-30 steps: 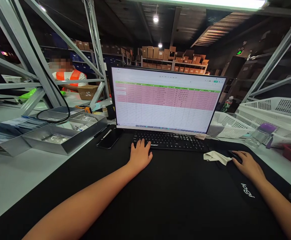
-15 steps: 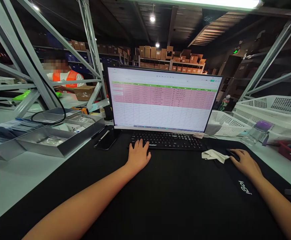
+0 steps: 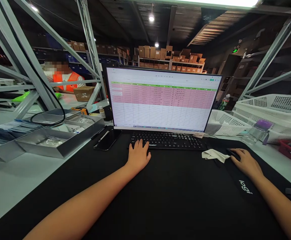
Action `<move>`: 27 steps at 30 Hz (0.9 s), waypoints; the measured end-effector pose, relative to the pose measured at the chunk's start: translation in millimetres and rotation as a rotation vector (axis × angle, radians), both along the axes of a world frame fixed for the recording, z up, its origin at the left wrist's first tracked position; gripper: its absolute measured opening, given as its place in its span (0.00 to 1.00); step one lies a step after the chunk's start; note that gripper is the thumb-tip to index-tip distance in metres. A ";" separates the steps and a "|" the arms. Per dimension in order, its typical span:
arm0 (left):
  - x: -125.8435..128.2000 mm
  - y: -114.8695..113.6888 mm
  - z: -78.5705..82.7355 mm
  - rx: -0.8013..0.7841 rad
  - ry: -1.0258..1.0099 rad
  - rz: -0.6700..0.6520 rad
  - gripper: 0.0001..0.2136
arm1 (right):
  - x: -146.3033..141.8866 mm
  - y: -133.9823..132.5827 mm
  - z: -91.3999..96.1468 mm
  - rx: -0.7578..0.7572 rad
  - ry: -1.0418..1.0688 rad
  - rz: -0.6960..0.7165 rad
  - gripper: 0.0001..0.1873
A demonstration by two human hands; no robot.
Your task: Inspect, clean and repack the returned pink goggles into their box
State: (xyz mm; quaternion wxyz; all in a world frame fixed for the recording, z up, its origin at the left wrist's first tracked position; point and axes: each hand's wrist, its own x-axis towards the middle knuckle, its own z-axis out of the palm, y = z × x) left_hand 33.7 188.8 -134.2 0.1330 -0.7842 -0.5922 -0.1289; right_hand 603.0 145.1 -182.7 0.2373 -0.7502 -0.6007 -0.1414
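My left hand (image 3: 138, 156) lies flat on the black desk mat (image 3: 160, 196), fingers stretched out onto the left end of the black keyboard (image 3: 170, 140). My right hand (image 3: 245, 163) covers a black mouse (image 3: 232, 153) on the right side of the mat, fingers curved over it. A crumpled white cloth (image 3: 214, 155) lies just left of the mouse. Behind the keyboard stands a monitor (image 3: 162, 100) showing a spreadsheet with pink rows.
A black phone (image 3: 107, 140) lies left of the keyboard. Grey metal trays (image 3: 47, 138) with small parts sit at the left. White plastic baskets (image 3: 270, 108) and a clear bottle (image 3: 257, 132) stand at the right. A person in an orange vest (image 3: 65, 80) works behind the grey shelf frame.
The view has shifted slightly; both hands stay where they were, on the keyboard and the mouse.
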 end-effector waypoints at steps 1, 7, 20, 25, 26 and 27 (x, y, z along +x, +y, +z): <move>0.1 -0.2 0.3 -0.001 0.000 0.000 0.25 | -0.4 -0.3 0.4 0.001 0.003 -0.005 0.30; 0.2 -0.7 0.9 -0.001 0.001 -0.001 0.25 | -3.9 -2.1 3.8 -0.002 0.010 0.001 0.28; -0.3 0.8 -1.2 0.001 -0.007 -0.001 0.25 | -15.2 -7.4 13.1 -0.044 0.026 -0.039 0.28; -0.4 -0.7 0.3 0.004 -0.005 0.001 0.25 | -18.5 -7.5 15.1 -0.063 0.028 -0.049 0.30; -0.3 -1.3 1.0 0.005 -0.004 0.003 0.25 | -19.4 -7.6 15.6 -0.065 0.026 -0.057 0.30; -0.2 -1.9 1.6 0.008 -0.003 0.008 0.25 | -20.4 -7.6 16.3 -0.069 0.025 -0.065 0.30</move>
